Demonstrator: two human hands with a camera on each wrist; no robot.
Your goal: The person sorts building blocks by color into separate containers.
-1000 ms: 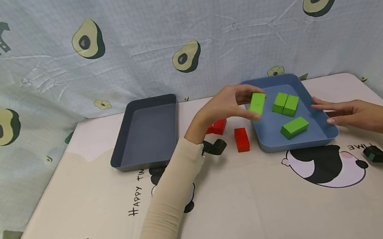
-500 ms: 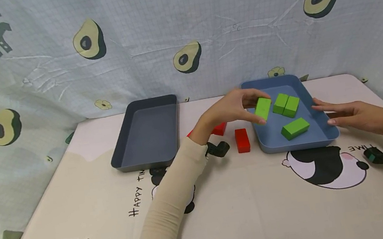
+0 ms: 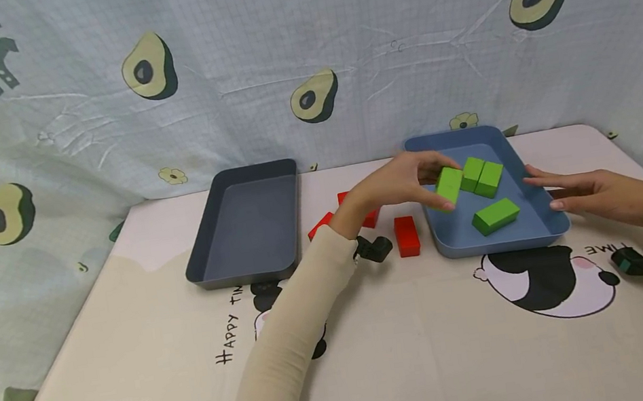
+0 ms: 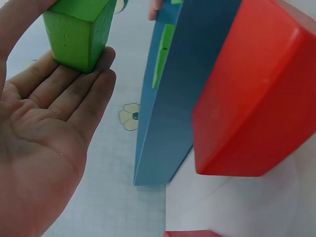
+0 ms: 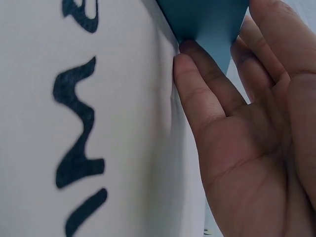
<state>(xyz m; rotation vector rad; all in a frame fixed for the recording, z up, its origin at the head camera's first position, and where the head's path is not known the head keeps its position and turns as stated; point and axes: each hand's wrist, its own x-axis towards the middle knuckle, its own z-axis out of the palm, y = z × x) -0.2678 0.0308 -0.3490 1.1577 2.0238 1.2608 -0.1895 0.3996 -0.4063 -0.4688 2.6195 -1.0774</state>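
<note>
My left hand pinches a green block between thumb and fingers, over the left side of the blue tray. In the left wrist view the same green block sits at the fingertips, above the tray's wall. Inside the tray lie two green blocks side by side and one more green block nearer the front. My right hand rests its fingertips against the tray's right side. From the right wrist, the fingers of the right hand look extended along the tray wall.
A dark grey tray stands on the left. Between the trays are several red blocks, one red block close by the blue tray and another red block partly behind the left forearm. A patterned curtain hangs behind the table.
My left hand has moved slightly right and toward the front with the green block, farther over the blue tray. The right hand and both trays have stayed in place.
</note>
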